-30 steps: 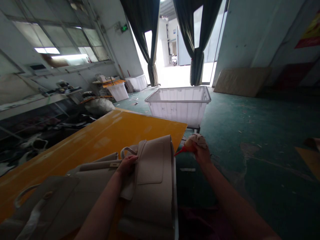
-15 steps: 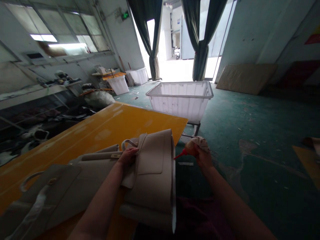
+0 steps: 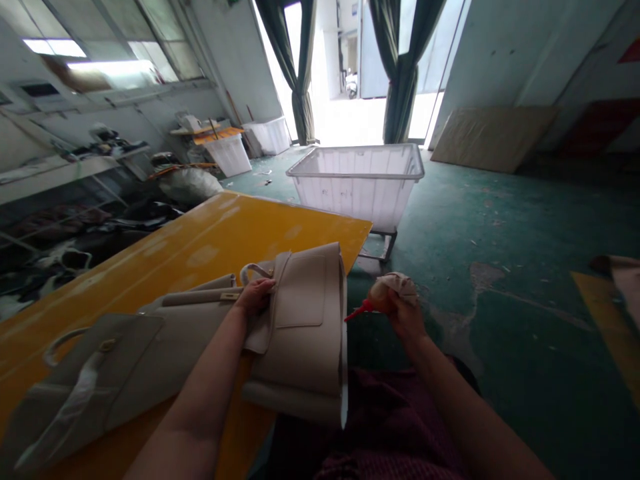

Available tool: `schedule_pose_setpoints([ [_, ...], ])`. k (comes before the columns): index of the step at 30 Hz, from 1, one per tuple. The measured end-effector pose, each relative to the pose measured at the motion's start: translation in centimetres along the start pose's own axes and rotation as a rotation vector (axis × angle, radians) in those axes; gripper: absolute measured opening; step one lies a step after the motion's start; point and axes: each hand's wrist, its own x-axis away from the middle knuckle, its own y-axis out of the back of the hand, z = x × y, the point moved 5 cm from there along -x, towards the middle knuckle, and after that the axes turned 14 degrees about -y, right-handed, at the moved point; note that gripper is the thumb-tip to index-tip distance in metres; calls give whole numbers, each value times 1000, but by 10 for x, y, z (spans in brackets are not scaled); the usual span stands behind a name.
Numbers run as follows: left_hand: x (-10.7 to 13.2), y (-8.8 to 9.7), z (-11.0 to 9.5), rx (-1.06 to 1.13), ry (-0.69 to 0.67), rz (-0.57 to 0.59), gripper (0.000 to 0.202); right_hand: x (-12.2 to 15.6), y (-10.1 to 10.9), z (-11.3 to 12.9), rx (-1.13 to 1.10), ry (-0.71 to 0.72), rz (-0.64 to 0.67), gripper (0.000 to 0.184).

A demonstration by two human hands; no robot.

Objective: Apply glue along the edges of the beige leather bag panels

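Observation:
A beige handbag (image 3: 306, 327) stands on its side at the near edge of the yellow table (image 3: 200, 247). My left hand (image 3: 256, 295) is closed on the bag's front flap, next to its handle. My right hand (image 3: 403, 308) grips a small squeeze bottle (image 3: 376, 301) with a red nozzle, wrapped in a cloth. The nozzle tip points at the bag's right edge and almost touches it. A second beige handbag (image 3: 95, 380) lies flat on the table to the left.
A large white plastic bin (image 3: 356, 183) on a wheeled frame stands beyond the table. Green floor spreads to the right. Cluttered shelves and smaller white bins (image 3: 230, 155) line the left wall. Curtains frame a bright doorway ahead. Boards lean on the right wall.
The view has tilted down and back a little, so my lap now shows. Both hands hold the same grips; the nozzle stays at the bag's edge.

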Motion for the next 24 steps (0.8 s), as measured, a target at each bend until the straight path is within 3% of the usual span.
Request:
schedule_pose_setpoints([
  [8,7,-7,-8,-65,-13,26,34,23,17,-18,-22,-5,-28,55],
  [18,8,-10,-13,-107,-37,6,32,62,24,-26,30,-37,27,60],
  [24,8,-12,-13,-117,-39,12,28,87,35,-33,-28,-85,-42,58],
])
